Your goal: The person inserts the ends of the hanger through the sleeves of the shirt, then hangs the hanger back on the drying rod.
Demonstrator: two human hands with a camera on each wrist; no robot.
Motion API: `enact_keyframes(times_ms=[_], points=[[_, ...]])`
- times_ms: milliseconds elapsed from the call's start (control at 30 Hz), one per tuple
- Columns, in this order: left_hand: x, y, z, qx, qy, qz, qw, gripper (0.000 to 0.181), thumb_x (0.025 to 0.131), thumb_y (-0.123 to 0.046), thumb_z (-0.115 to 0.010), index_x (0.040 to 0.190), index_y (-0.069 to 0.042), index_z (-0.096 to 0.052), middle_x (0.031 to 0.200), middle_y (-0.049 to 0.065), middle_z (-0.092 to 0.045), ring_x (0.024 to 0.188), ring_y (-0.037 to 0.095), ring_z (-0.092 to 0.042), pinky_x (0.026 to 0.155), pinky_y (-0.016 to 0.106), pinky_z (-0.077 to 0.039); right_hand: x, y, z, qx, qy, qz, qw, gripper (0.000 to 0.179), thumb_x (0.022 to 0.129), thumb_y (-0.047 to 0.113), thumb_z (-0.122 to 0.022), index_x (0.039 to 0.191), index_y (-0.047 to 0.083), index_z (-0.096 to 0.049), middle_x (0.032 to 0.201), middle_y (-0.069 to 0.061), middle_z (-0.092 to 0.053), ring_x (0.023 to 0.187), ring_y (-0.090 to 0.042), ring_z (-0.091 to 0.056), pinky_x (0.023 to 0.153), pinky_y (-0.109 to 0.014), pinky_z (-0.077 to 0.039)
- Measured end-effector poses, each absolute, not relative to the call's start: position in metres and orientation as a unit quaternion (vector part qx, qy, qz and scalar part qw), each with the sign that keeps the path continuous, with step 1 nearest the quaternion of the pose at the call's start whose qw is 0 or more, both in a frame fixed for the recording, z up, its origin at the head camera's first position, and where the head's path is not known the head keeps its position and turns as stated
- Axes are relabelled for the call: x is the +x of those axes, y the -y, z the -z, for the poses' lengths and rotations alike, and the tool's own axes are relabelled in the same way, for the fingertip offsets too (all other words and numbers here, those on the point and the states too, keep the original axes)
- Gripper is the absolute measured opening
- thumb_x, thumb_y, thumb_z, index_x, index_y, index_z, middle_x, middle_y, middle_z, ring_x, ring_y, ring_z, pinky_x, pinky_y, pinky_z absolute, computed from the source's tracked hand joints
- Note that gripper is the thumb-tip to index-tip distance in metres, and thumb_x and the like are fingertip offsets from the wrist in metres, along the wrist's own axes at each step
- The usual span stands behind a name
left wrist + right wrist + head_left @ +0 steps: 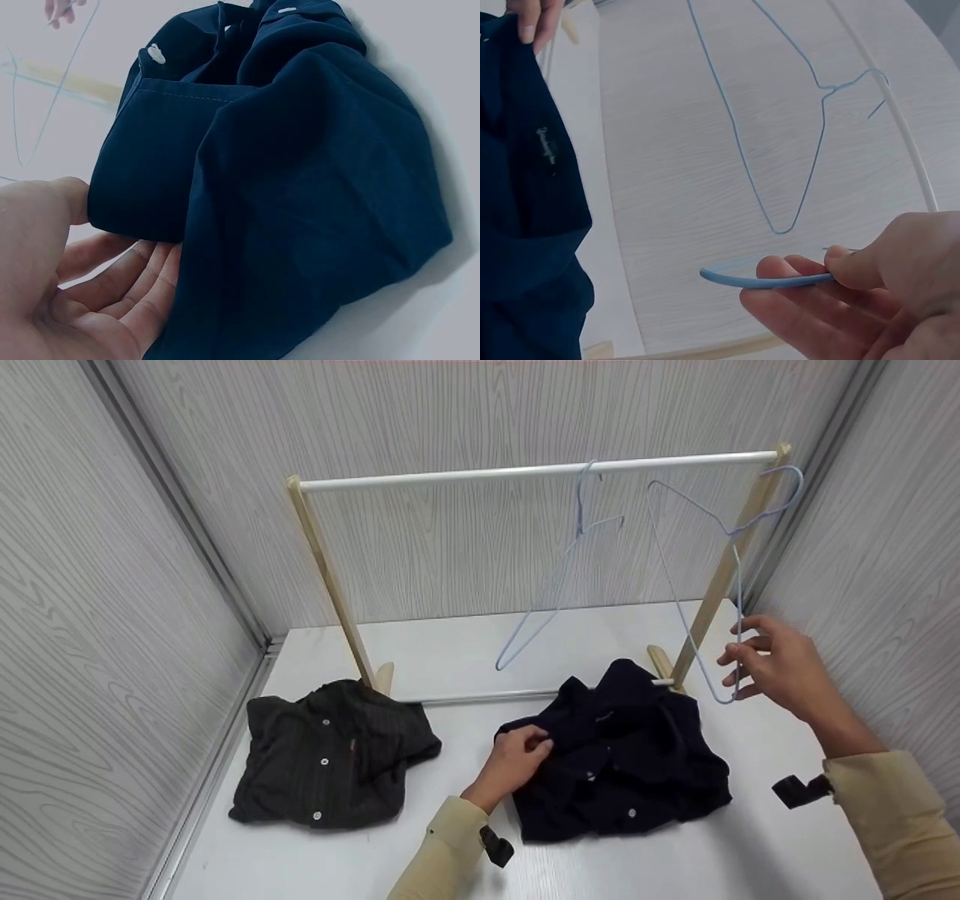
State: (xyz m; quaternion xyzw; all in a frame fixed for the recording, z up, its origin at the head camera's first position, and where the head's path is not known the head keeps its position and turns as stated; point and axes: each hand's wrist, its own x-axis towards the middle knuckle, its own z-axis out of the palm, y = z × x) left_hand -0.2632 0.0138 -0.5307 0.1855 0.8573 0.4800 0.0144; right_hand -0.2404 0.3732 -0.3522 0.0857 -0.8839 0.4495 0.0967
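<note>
A navy buttoned shirt (645, 765) lies bunched on the white table, a small label showing in its collar. My left hand (517, 757) holds its left edge; in the left wrist view the thumb is above the cloth and the fingers are beneath it. My right hand (784, 667) is raised to the right of the shirt. It pinches the lower end of a light-blue wire hanger (730, 533), whose hook points up and right beside the rack's right post. In the right wrist view the held hanger (780, 282) lies between thumb and fingers.
Behind the shirts stands a rack with a white rail (450, 475) and wooden posts (330, 577). Another blue wire hanger (580, 531) hangs from that rail. On the left lies a dark grey buttoned shirt (337, 765). Wood-grain panels (465, 405) enclose the table.
</note>
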Motion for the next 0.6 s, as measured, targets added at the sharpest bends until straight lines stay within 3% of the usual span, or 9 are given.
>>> enact_keyframes(times_ms=[167,400,600], points=[[-0.264,-0.014,0.531,0.191,-0.853,-0.486,0.020,0.026,0.098,-0.029,-0.060,0.115,-0.011,-0.070,0.102,0.000,-0.073,0.093,0.010,-0.067,0.083,0.028,-0.054,-0.232,-0.384,0.364,0.080,0.891,-0.442,0.066,0.025,0.102,0.003,-0.050,0.123,-0.007,-0.042,0.080,0.007,-0.069,0.062,-0.014,-0.070,0.053,-0.038,-0.058],[-0.264,-0.013,0.527,0.192,-0.851,-0.488,0.013,0.026,0.098,-0.029,-0.061,0.113,-0.011,-0.071,0.101,0.001,-0.072,0.092,0.011,-0.067,0.082,0.028,-0.053,-0.218,-0.398,0.374,0.081,0.912,-0.397,0.058,0.020,0.100,0.000,-0.052,0.115,-0.008,-0.044,0.084,-0.020,-0.070,0.058,-0.014,-0.068,0.048,-0.037,-0.056],[-0.266,-0.013,0.523,0.186,-0.852,-0.488,0.009,0.026,0.098,-0.030,-0.061,0.113,-0.012,-0.071,0.102,0.000,-0.073,0.093,0.011,-0.066,0.083,0.027,-0.052,-0.211,-0.409,0.379,0.066,0.930,-0.361,0.025,0.016,0.099,0.000,-0.053,0.110,-0.007,-0.044,0.082,-0.021,-0.070,0.058,-0.016,-0.068,0.049,-0.036,-0.057]])
